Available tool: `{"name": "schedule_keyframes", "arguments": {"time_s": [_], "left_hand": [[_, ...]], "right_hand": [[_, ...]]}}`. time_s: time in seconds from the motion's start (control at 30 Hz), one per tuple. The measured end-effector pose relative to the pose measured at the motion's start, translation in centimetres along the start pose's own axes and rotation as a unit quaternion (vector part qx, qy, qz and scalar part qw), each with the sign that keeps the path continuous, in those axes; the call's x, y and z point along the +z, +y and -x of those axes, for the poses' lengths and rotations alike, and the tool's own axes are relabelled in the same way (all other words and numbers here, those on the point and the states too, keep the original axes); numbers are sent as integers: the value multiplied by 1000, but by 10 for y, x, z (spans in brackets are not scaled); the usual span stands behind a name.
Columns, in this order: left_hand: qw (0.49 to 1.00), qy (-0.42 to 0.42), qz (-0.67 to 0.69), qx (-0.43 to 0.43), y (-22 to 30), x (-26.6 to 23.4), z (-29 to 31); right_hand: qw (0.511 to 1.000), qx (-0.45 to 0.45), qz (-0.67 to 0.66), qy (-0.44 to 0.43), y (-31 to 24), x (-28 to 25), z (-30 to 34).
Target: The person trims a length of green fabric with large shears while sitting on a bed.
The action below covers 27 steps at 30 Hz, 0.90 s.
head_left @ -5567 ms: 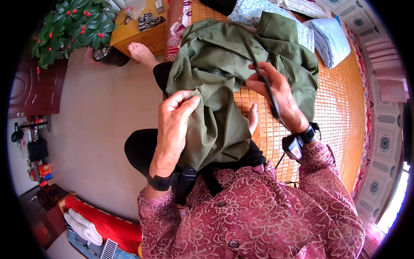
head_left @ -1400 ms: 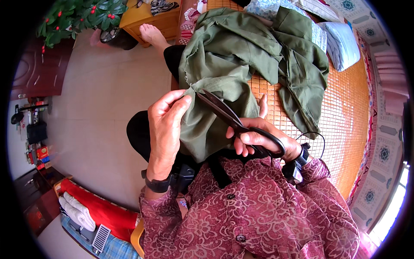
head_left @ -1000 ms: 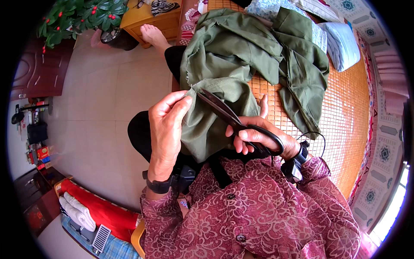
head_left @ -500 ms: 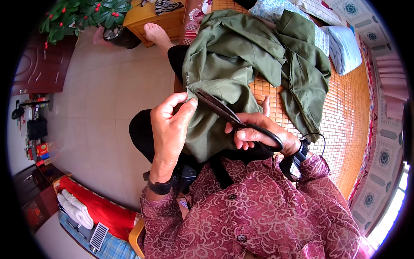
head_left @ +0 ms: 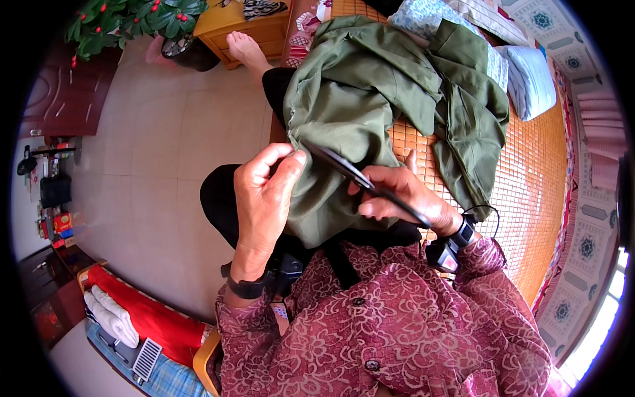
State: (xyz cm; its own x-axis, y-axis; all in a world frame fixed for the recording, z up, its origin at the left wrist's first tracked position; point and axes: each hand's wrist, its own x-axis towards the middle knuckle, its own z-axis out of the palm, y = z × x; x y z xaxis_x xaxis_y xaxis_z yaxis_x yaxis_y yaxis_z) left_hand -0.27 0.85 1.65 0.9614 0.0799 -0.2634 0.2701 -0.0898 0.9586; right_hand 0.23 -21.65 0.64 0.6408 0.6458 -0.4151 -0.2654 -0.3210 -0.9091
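Note:
A green garment (head_left: 347,106) lies draped over my lap and across the woven mat to the right. My left hand (head_left: 268,192) pinches the garment's edge between thumb and fingers, at a seam where pale threads show. In my right hand (head_left: 403,192) is a pair of dark scissors (head_left: 344,165), its handles in my fingers. The blades point up and left, their tips at the seam beside my left fingertips. Whether the tips touch the cloth is hard to tell, and the scissors look slightly blurred.
The tan tile mat (head_left: 522,178) carries a folded light-blue quilt (head_left: 526,79) at the far right. A potted plant (head_left: 188,53) with red berries stands by a wooden cabinet (head_left: 231,26) at the far left. A red cloth (head_left: 159,317) covers a seat at lower left.
The scissors have turned in my right hand, so their handles now appear edge-on. My left hand keeps its pinch at the seam. The whole view has shifted slightly.

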Motion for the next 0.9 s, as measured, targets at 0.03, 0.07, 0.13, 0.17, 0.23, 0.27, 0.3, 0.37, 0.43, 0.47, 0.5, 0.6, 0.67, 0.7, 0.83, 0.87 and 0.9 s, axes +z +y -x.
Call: {"name": "schedule_keyframes", "arguments": {"time_s": [0.03,0.07,0.13,0.17,0.23,0.27,0.3,0.37,0.43,0.47,0.5,0.6,0.67,0.7,0.83,0.87,0.9], "left_hand": [[999,10,30,9,0,0,1],[998,17,61,19,0,1,0],[996,11,88,19,-1,1,-1],[994,24,104,20,-3,2,-2],[992,38,119,21,-4,1,-3],[992,40,117,17,-5,1,-2],[992,43,115,14,-4,0,-2],[991,49,122,15,-4,1,-2],[990,55,129,16,-5,2,-2],[990,53,126,18,-5,1,-2],[991,52,122,20,-5,0,-2],[991,47,125,18,-4,1,-1],[991,45,123,13,-3,0,-1],[992,42,120,7,-3,0,0],[992,41,116,11,-5,0,0],[993,35,112,7,-5,1,1],[994,30,109,3,-5,1,1]], "right_hand": [[983,76,-163,-38,-5,1,0],[983,77,-162,-36,-6,0,0],[976,65,-203,-48,-6,-2,0],[979,68,-186,-42,-6,-1,-1],[980,72,-180,-47,-8,-2,0],[980,78,-174,-49,-9,-3,1],[981,78,-174,-49,-9,-3,2],[983,81,-156,-60,-9,-3,3],[982,81,-160,-57,-8,-2,4],[982,80,-164,-55,-8,-2,4],[982,80,-163,-55,-8,-2,4],[982,81,-160,-51,-9,-1,4],[983,83,-153,-54,-9,-2,3],[983,83,-152,-55,-10,-1,2],[983,71,-159,-52,-9,-1,0],[982,67,-168,-48,-8,-1,0],[982,67,-168,-48,-9,-1,-1]]}}
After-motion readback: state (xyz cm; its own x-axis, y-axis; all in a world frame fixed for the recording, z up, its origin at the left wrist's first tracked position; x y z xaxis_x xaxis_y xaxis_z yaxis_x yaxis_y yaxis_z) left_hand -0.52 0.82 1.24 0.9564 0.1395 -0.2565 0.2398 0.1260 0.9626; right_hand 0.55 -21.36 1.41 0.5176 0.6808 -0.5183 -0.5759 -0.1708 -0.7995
